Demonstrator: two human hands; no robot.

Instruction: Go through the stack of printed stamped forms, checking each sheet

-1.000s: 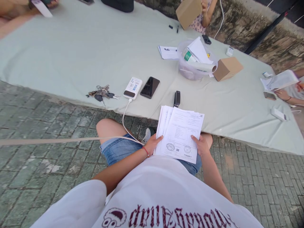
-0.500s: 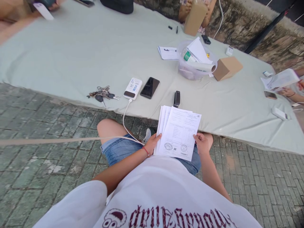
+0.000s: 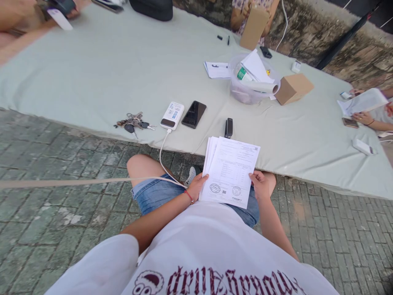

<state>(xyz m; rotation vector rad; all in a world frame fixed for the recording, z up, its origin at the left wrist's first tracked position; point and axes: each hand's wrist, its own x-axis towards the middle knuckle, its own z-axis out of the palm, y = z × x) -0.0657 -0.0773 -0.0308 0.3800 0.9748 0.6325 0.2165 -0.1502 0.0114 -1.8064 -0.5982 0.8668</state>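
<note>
Pretty sure anyone would call this an outdoor paperwork spot, not an office. I'm sitting on mossy paving bricks [image 3: 61, 213] beside a low desk [image 3: 107, 69] under a pale green cloth, with an old stone wall [image 3: 353, 53] behind it. Keys [image 3: 132, 121], a power bank [image 3: 172, 115], a phone [image 3: 194, 114], a stapler [image 3: 228, 128], cardboard boxes [image 3: 294, 88] and loose forms [image 3: 217, 69] lie around on it.

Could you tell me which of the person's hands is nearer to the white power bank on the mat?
Left. The left hand grips the paper stack on its side toward the power bank; the right hand grips the stack's far edge.
</note>
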